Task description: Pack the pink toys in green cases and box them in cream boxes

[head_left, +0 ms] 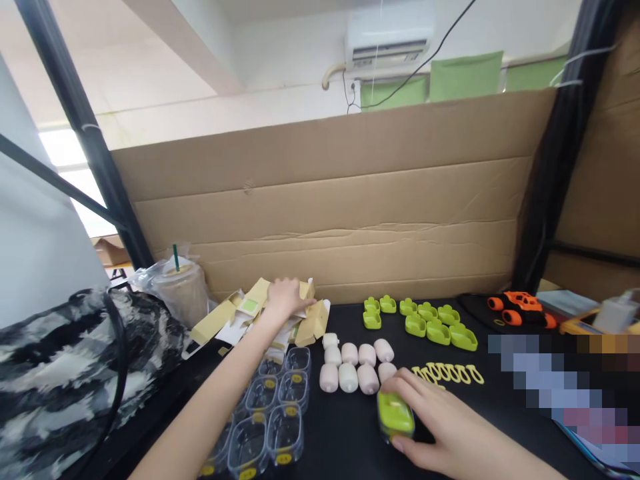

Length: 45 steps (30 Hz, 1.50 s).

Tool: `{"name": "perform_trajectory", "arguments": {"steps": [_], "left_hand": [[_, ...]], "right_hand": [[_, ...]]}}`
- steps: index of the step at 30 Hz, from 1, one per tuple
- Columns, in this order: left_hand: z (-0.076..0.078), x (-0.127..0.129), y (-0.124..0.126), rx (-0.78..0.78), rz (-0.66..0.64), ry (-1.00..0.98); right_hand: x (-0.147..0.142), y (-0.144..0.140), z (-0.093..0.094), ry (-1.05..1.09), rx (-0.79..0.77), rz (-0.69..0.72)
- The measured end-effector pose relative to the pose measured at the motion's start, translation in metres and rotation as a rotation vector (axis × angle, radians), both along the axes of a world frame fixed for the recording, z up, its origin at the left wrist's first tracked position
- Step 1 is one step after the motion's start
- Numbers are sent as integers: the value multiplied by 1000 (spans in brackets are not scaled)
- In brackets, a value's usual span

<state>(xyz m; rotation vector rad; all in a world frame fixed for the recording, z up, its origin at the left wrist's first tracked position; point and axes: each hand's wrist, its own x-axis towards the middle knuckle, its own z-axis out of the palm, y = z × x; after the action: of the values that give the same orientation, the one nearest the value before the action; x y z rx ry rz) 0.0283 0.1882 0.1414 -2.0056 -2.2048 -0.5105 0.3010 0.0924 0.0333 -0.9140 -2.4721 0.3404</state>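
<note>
My left hand (287, 297) reaches over a heap of opened small cartons (313, 323) at the back of the table. Its thumb stretches out to the right, and its fingertips are partly hidden against the cardboard. Near the front, my right hand (425, 417) is closed round a small clear container with a green lid (396, 415). Several clear plastic cups (285, 433) with yellow round stickers stand in rows under my left forearm. Between my hands sit several pale pink and white rounded pieces (349, 377), close together.
Several green lids (439, 331) lie at the back right, with yellow rings (453, 373) before them. An orange toy car (521, 307) stands farther right. A bagged drink cup (183, 287) and a black-and-white patterned bag (75, 380) are at left. Cardboard (325, 213) walls the back.
</note>
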Motion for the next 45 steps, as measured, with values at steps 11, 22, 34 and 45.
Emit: {"name": "perform_trajectory", "arguments": {"steps": [11, 22, 34, 45], "left_hand": [[9, 10, -53, 289, -203, -453], [-78, 66, -111, -158, -589, -1570], [-86, 51, -117, -311, -926, -1411], [-87, 49, -114, -175, -865, -1099]], "right_hand": [[-1, 5, 7, 20, 21, -97], [6, 8, -3, 352, 312, 3], [9, -7, -5, 214, 386, 74], [8, -6, -7, 547, 74, 55]]}}
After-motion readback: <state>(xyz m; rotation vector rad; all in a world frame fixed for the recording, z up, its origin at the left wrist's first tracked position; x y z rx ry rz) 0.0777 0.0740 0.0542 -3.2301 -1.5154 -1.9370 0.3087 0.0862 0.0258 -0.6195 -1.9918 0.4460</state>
